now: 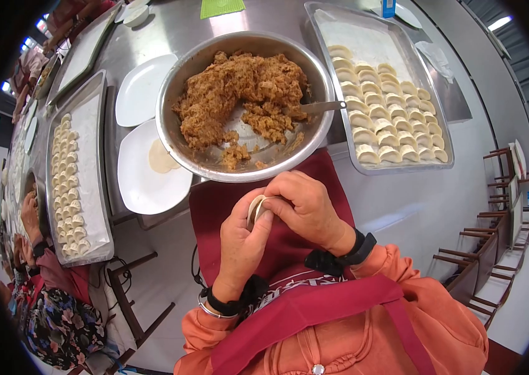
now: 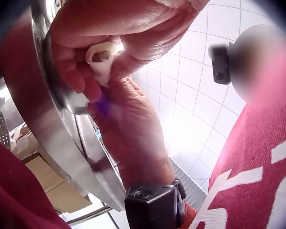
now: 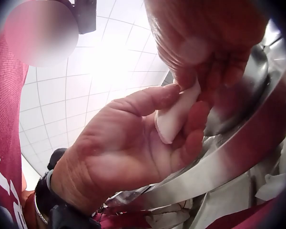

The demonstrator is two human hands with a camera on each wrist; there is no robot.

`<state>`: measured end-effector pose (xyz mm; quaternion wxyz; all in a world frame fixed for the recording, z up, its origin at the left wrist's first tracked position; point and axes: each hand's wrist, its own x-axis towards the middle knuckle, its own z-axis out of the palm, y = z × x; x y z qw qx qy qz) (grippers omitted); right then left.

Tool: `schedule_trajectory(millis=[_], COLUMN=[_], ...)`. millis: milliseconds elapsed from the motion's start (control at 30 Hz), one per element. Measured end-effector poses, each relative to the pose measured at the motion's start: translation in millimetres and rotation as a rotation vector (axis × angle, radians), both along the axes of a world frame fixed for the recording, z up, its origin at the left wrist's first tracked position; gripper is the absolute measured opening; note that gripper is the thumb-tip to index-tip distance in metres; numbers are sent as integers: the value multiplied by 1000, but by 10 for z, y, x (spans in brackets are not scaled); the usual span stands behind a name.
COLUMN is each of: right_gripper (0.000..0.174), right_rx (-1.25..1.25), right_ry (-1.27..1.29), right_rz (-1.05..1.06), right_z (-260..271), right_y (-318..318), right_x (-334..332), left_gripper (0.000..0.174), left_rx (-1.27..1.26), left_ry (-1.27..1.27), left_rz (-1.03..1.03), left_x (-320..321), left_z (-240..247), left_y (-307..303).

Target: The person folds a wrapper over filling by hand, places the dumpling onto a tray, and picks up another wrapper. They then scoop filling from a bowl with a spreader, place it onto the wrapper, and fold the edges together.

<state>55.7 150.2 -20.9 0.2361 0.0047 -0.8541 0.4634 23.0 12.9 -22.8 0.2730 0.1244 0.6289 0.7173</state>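
A half-folded dumpling (image 1: 256,209) is held between both hands, in front of the steel bowl. My left hand (image 1: 238,242) holds it by the body, thumb on the near side and fingers around the far side. With thumb and fingers, my right hand (image 1: 309,206) pinches its edge. Brown filling shows through the open end of the dumpling (image 2: 103,55) in the left wrist view. In the right wrist view the white dumpling (image 3: 177,114) lies against the left hand's fingers. Beyond the hands, the large steel bowl (image 1: 165,125) contains brown minced filling (image 1: 233,94) and a metal utensil's handle (image 1: 322,107).
To the left, a white plate (image 1: 152,190) carries round wrappers (image 1: 162,157), with another white plate (image 1: 145,87) behind it. A right-hand tray (image 1: 355,31) bears rows of dumplings (image 1: 389,125); a left-hand tray (image 1: 92,119) has more. Another person's hand (image 1: 29,215) is at far left.
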Motion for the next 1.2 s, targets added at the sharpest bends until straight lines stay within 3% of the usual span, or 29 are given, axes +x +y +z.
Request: schedule_trajectory(millis=[967,1067,1133,1200], right_gripper=[15,15,15,14], right_rx=[-83,-58,26,72], right_ry=[77,100,111,116], right_rz=[-55,-28,-8,-1], right_z=[107,81,121,174], right_y=[-27,-6,3,11], right_x=[19,10,7,0], left_gripper=[36,37,38,39], left_rx=[147,107,-46,-78], left_ry=[-77,-23,249,292], left_rz=[36,48,2,-1], left_x=[34,38,19,16], left_z=[137,115,63,67], left_y=[-16,-21,-36,-42])
